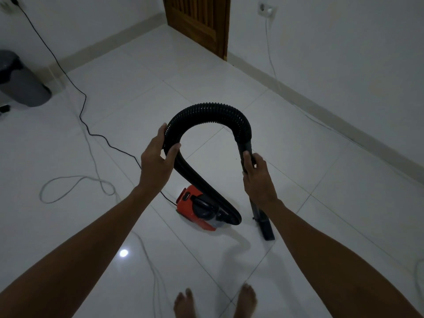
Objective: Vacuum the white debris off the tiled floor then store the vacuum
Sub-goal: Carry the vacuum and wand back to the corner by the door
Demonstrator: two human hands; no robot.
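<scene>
Two hands up. Tiled floor (298, 143) shows no white debris I can make out. Red vacuum (195, 210) sits near centre. Left hand (158, 154) grips hose (206, 112); right hand (254, 175) grips wand (246, 148). Judged: handling for storage; next, coil hose, unplug.

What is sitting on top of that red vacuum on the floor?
The black hose runs across the red vacuum, covering its right side. A dark round part shows beside it; the hose joint is hidden.
</scene>
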